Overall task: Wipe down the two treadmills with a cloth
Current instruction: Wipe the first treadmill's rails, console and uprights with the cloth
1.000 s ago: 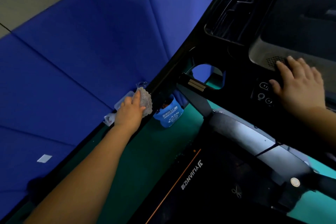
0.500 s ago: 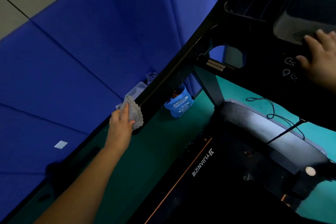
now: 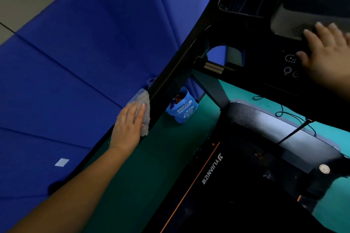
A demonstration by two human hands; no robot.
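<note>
The left hand (image 3: 128, 125) has run the grey cloth (image 3: 144, 108) down the left handrail (image 3: 170, 79) of the treadmill (image 3: 212, 174) toward the near end and back up within 1 second. That looks like a scrubbing stroke, so this rail is mid-wipe. Its fingers lie straight, pressing the cloth flat against the rail's left side, not clenched. The right hand (image 3: 329, 56) stays on the console (image 3: 265, 58) at far right, fingers flat and grasping nothing, probably bracing. Only 1 treadmill shows.

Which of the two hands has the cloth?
The left hand, pressing the grey cloth flat against the treadmill's black side rail; the right hand rests bare on the console.
</note>
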